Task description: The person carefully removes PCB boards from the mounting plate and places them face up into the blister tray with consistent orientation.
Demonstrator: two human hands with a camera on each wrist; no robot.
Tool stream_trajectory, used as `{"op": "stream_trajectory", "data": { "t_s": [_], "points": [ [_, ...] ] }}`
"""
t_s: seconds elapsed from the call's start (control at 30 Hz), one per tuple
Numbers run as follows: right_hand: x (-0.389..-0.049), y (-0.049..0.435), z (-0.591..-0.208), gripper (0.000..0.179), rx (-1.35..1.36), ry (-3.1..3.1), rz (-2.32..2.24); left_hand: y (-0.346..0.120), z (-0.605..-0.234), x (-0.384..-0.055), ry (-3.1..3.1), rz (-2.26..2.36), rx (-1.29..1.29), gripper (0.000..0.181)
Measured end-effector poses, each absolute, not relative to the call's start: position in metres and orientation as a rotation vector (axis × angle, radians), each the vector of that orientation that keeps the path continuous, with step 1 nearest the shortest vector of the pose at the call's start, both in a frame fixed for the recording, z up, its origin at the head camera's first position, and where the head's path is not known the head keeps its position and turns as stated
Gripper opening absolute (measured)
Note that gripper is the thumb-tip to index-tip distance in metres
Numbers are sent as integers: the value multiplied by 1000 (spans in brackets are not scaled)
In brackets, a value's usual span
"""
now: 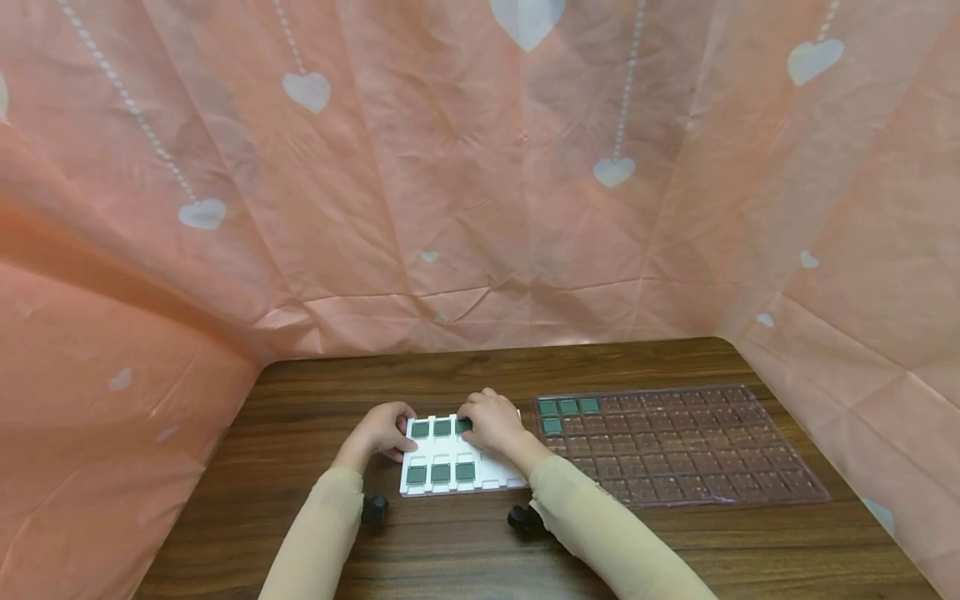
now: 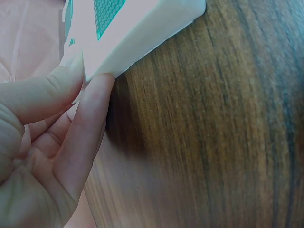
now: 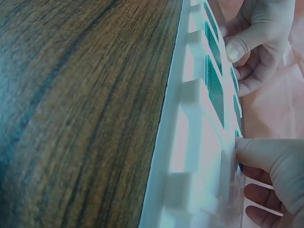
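My left hand (image 1: pixel 382 432) grips the left edge of a white tray (image 1: pixel 450 450), its thumb over the rim; the left wrist view shows thumb and fingers pinching a corner of the tray (image 2: pixel 137 35). Square green chips (image 1: pixel 441 472) sit in two rows of pockets in it. My right hand (image 1: pixel 493 423) reaches over the tray's back row. Its thumb and fingertips pinch the third green chip (image 1: pixel 464 425) there, partly covered by the hand. In the right wrist view, that hand (image 3: pixel 280 166) is at the tray's far side, with little of the chip showing.
Right of the white tray lies a wide clear plastic tray (image 1: pixel 675 442) with many pockets. Several green chips (image 1: pixel 568 407) fill its back left corner. A black object (image 1: pixel 374 509) is by each forearm. Pink curtain (image 1: pixel 480 208) surrounds the wooden table (image 1: pixel 450 558).
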State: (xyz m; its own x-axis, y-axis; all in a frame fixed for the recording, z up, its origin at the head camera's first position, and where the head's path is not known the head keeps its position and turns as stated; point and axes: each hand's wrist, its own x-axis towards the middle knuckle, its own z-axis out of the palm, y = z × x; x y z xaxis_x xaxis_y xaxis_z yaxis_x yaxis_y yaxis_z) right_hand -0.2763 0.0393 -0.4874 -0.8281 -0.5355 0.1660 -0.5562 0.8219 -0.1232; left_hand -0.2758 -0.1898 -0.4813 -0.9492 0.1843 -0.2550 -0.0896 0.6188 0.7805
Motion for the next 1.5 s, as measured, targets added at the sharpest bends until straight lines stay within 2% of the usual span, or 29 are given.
{"op": "stream_trajectory", "data": {
  "t_s": [1.5],
  "points": [
    [-280,54,-483,27,936,-2781,624,-190,-481,-276,2540,1246,82,49]
  ]
}}
